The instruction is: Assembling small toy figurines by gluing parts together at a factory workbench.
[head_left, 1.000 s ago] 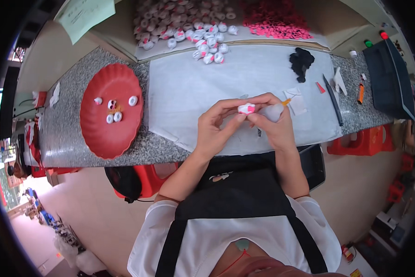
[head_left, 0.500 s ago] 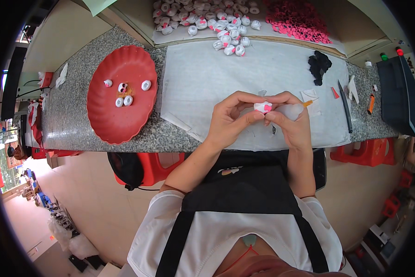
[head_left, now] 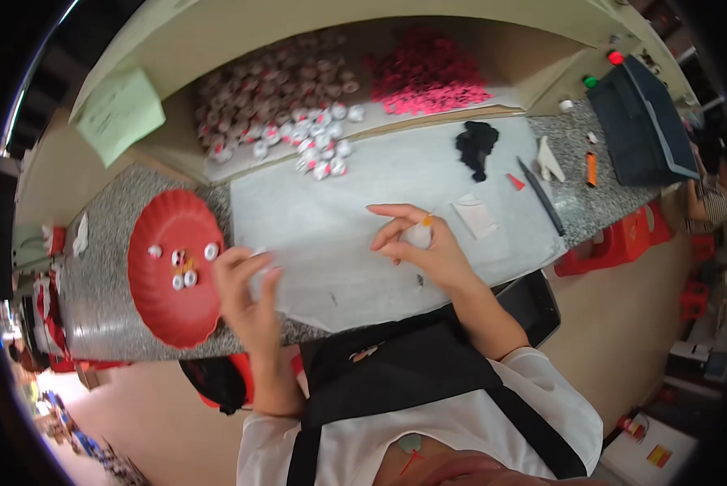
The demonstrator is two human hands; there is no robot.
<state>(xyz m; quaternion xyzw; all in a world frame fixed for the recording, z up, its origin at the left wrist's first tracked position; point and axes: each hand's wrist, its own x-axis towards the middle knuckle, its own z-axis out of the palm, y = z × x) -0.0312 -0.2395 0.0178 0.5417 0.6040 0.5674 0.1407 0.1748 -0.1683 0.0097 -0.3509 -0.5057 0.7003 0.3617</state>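
Note:
My left hand, smeared by motion, is beside the right rim of the red scalloped tray. A small white piece, partly hidden and blurred, shows between its thumb and fingers. Over the white sheet, my right hand curls around a small translucent squeeze bottle with a yellow tip. Its index finger points left, and its thumb and fingertips hold nothing else I can make out. Several small white rounded pieces lie in the tray, some with pink or dark marks.
Under the shelf lie a heap of white-and-pink pieces and a pile of pink bits. To the right are a black cloth, a white pad, dark tweezers, an orange cutter and a dark bin.
My hands have parted. The left has swung left toward the tray with the white piece; the right keeps the bottle, its yellow tip turned upward. The whole view has turned and shifted.

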